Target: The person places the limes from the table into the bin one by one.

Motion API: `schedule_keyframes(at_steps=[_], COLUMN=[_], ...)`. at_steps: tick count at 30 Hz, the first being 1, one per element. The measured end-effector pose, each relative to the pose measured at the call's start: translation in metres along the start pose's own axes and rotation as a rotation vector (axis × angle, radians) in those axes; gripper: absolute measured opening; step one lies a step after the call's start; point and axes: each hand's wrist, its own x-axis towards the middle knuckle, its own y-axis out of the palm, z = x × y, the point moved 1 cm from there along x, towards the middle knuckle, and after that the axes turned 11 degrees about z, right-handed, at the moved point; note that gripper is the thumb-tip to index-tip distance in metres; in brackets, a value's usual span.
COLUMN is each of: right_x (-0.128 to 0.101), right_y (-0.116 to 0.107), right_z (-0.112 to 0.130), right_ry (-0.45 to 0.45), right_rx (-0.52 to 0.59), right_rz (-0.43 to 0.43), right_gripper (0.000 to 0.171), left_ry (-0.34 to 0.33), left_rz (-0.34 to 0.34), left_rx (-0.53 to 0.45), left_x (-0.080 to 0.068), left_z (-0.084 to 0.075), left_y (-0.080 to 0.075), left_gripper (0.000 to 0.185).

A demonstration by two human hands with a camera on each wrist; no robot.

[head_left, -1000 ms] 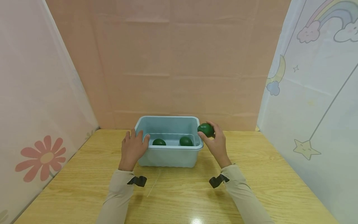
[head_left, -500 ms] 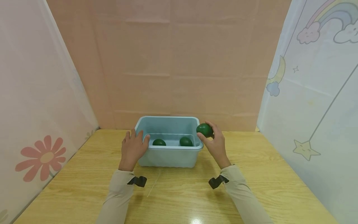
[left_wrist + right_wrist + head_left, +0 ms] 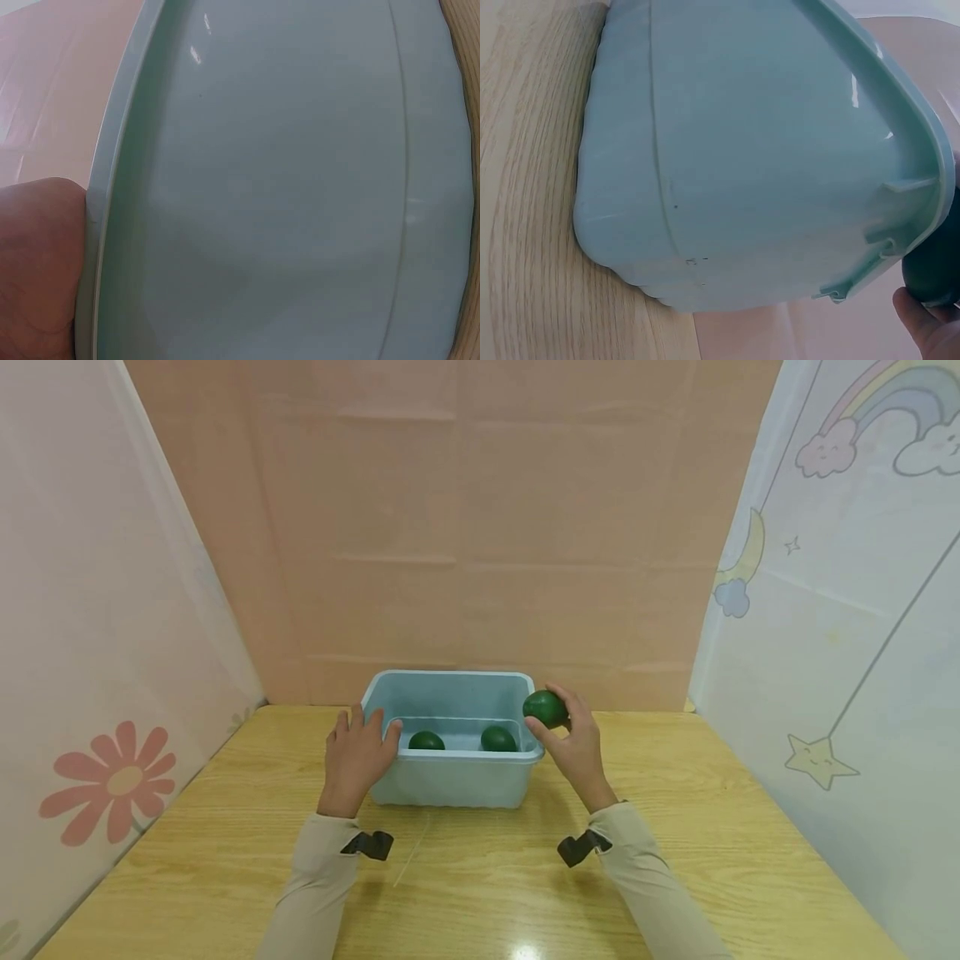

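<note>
In the head view, a light blue plastic bin (image 3: 450,781) stands on the wooden table. Two dark green, smooth oval fruits, like avocados, lie inside it: a left fruit (image 3: 427,741) and a right fruit (image 3: 498,739); the front wall hides their lower parts. My right hand (image 3: 579,747) holds another dark green oval fruit (image 3: 545,708) between thumb and fingers, at the bin's right rim. My left hand (image 3: 358,764) rests at the left front rim, fingers spread and fairly straight. The right wrist view shows the held fruit (image 3: 934,266) beside the bin's rim corner.
The wooden table (image 3: 247,860) has a pale thin strand (image 3: 411,853) in front of the bin. A plain peach backdrop (image 3: 480,527) rises behind. Patterned white sheets close off the left side (image 3: 120,610) and the right side (image 3: 840,635).
My right hand has shifted slightly left with the fruit, nearer to the bin's right rim. The left hand, the bin and the two fruits inside stay put.
</note>
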Motion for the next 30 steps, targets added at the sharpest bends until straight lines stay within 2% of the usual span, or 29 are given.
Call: schedule_keyframes(at_steps=[8, 16, 30], right_x=[0.000, 0.003, 0.002], right_y=[0.002, 0.011, 0.014], right_z=[0.003, -0.040, -0.039], right_ry=[-0.012, -0.018, -0.088], right_rx=[0.001, -0.004, -0.014], right_rz=[0.016, 0.018, 0.044], right_gripper=[0.054, 0.061, 0.063], left_ry=[0.002, -0.006, -0.013], left_rz=[-0.006, -0.003, 0.015], left_rx=[0.004, -0.001, -0.010], left_x=[0.000, 0.000, 0.000], left_z=[0.000, -0.002, -0.001], left_y=[0.000, -0.001, 0.000], left_gripper=[0.058, 0.057, 0.059])
